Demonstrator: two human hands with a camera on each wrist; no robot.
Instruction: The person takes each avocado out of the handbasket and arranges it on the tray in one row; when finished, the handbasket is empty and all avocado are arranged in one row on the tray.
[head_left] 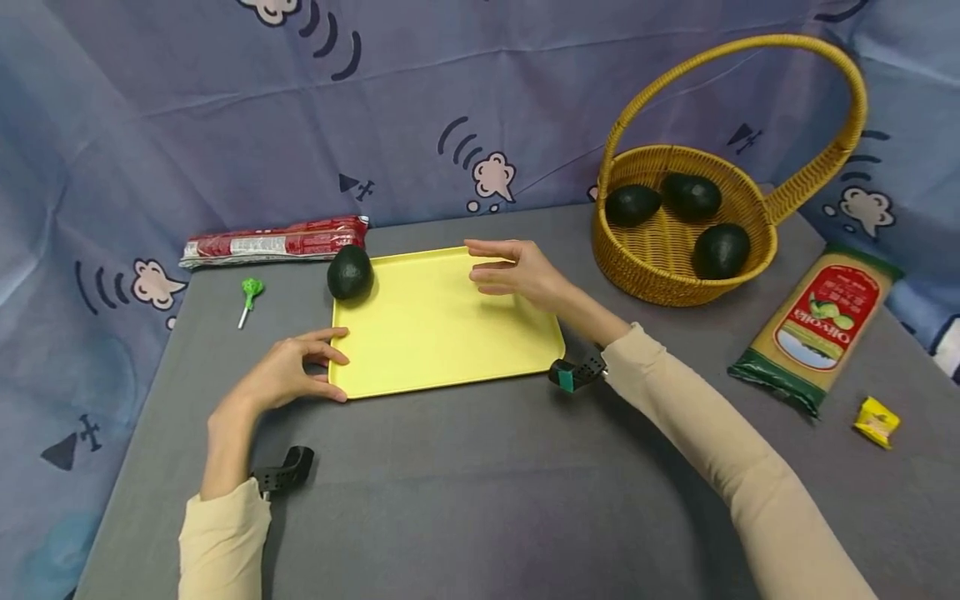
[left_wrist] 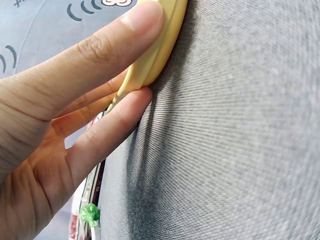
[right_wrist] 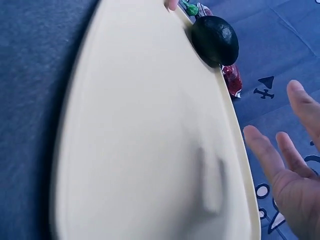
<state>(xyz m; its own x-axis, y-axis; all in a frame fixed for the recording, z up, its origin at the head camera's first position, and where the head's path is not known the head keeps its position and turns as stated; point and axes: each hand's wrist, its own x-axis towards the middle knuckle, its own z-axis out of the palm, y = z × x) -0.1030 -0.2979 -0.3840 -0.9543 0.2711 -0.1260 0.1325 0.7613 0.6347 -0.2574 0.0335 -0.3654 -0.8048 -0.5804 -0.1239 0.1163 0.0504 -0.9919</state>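
One avocado (head_left: 350, 272) in yellow tray's (head_left: 442, 333) far left corner, overlapping rim; whether pressed against it, cannot tell. My left hand (head_left: 285, 367) pinches tray's left edge toward near corner; my right hand (head_left: 525, 271), fingers parted, holds nothing above tray's far right portion. Likely hazards: uneven lift from left edge tilts tray, rolling rounded avocado across smooth floor; jolt tips it over low rim onto red packet (head_left: 262, 242).
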